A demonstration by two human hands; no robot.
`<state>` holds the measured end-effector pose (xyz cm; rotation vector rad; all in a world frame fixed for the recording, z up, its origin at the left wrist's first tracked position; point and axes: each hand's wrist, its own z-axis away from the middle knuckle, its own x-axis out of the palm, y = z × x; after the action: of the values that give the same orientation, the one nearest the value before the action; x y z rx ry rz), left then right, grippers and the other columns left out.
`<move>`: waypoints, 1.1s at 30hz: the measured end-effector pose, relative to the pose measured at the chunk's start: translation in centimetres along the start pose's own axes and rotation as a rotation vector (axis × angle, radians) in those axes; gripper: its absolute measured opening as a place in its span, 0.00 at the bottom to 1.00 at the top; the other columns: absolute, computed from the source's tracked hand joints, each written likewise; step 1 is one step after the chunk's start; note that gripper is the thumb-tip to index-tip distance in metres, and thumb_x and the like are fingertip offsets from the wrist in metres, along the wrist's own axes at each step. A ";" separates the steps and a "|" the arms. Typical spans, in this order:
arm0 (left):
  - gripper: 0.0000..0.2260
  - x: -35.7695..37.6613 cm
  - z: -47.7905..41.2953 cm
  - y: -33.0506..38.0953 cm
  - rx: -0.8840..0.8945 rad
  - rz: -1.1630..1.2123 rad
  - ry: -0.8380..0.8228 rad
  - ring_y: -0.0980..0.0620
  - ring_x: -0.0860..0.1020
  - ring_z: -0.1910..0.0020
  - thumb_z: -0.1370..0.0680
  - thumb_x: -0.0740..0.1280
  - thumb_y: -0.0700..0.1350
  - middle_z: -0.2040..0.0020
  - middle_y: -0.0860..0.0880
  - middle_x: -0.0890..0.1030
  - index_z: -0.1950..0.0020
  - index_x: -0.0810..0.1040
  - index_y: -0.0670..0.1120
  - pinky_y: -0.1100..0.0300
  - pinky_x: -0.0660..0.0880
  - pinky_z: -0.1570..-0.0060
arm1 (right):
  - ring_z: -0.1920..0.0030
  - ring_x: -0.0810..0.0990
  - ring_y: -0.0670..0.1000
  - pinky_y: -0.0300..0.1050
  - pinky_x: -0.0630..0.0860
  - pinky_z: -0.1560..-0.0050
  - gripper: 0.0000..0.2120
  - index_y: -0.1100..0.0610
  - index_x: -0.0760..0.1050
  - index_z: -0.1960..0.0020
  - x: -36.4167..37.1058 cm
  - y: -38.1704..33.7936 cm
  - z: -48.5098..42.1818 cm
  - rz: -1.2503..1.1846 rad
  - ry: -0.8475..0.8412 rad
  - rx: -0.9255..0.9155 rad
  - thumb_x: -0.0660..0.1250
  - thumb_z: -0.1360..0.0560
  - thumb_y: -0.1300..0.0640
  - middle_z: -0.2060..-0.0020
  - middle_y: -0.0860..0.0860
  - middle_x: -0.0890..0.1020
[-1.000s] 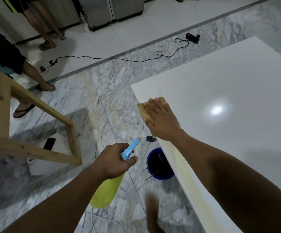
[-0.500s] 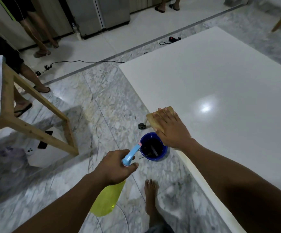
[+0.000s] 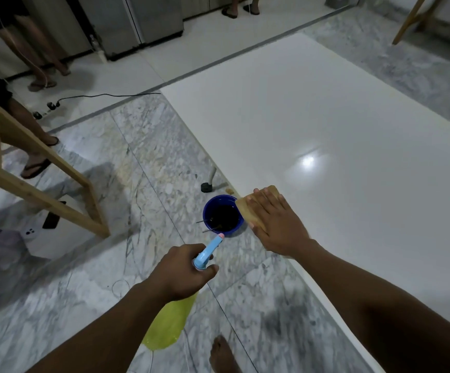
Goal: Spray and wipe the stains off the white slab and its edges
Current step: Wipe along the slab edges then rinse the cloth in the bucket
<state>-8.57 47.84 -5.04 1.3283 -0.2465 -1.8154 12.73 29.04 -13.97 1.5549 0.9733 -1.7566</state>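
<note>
Now my right hand (image 3: 279,230) presses flat, fingers straight, on the tan cloth (image 3: 253,208) at the white slab's (image 3: 326,125) edge. The cloth looks soft and limp, so I judge an even palm suits it. My left hand (image 3: 179,274) clamps the light-looking spray bottle (image 3: 170,324) by its neck.

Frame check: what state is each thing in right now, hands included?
slab: level, glossy, no clear stain on top.
cloth: flat on the slab's edge, partly covered.
right hand: open, pressing the cloth.
spray bottle: held above the floor, nozzle pointing forward.
left hand: grips the spray bottle's neck.
bucket: upright on the floor, dark liquid inside.
</note>
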 end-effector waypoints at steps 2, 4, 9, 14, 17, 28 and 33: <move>0.10 1.5 1.1 0.8 0.002 -0.010 0.002 0.50 0.79 0.62 0.24 0.73 0.56 0.60 0.49 0.83 0.53 0.81 0.49 0.59 0.71 0.62 | 0.20 0.45 0.52 0.55 0.49 0.22 0.31 0.50 0.50 0.20 0.1 0.1 2.2 -0.009 -0.008 0.001 0.49 0.20 0.41 0.20 0.50 0.52; 0.11 3.3 2.5 1.9 -0.001 -0.019 0.009 0.47 0.80 0.60 0.24 0.73 0.56 0.60 0.48 0.84 0.53 0.81 0.49 0.58 0.72 0.61 | 0.20 0.45 0.52 0.55 0.49 0.22 0.31 0.50 0.49 0.20 0.2 0.4 4.9 -0.007 -0.008 0.003 0.50 0.20 0.42 0.20 0.50 0.52; 0.11 9.1 7.3 5.4 -0.014 -0.034 0.031 0.48 0.81 0.59 0.24 0.73 0.57 0.60 0.51 0.83 0.53 0.81 0.50 0.51 0.76 0.58 | 0.20 0.44 0.52 0.56 0.49 0.22 0.31 0.50 0.49 0.20 0.6 1.5 13.0 0.005 -0.014 0.006 0.49 0.20 0.41 0.20 0.50 0.51; 0.09 16.1 13.5 9.5 -0.006 -0.018 0.077 0.59 0.77 0.63 0.24 0.73 0.55 0.63 0.61 0.78 0.52 0.81 0.51 0.60 0.69 0.62 | 0.20 0.44 0.52 0.56 0.49 0.22 0.31 0.50 0.49 0.20 0.9 2.6 23.5 -0.008 -0.007 0.007 0.46 0.20 0.40 0.20 0.50 0.50; 0.08 21.2 17.9 12.3 0.002 -0.011 0.084 0.60 0.77 0.62 0.24 0.74 0.54 0.62 0.62 0.78 0.53 0.80 0.51 0.63 0.69 0.62 | 0.20 0.45 0.52 0.56 0.49 0.22 0.32 0.50 0.49 0.20 1.1 3.4 31.5 -0.002 0.005 0.006 0.46 0.20 0.39 0.20 0.50 0.51; 0.07 31.4 28.0 19.6 0.043 0.070 0.064 0.57 0.80 0.57 0.24 0.74 0.54 0.56 0.56 0.82 0.52 0.79 0.55 0.62 0.72 0.59 | 0.25 0.65 0.54 0.57 0.66 0.28 0.21 0.55 0.67 0.27 1.9 5.1 51.7 -0.257 0.078 -0.037 0.54 0.19 0.55 0.28 0.53 0.70; 0.07 28.8 28.4 21.1 0.082 0.069 0.108 0.56 0.81 0.55 0.24 0.73 0.55 0.55 0.59 0.82 0.50 0.78 0.56 0.59 0.75 0.55 | 0.55 0.83 0.54 0.51 0.80 0.56 0.07 0.51 0.78 0.49 -7.3 4.4 51.3 -1.531 0.121 0.760 0.61 0.21 0.53 0.54 0.54 0.84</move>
<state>-24.21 5.21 -0.45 1.4526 -0.3070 -1.6856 -11.14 -16.29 -4.88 1.2579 1.9956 -3.3705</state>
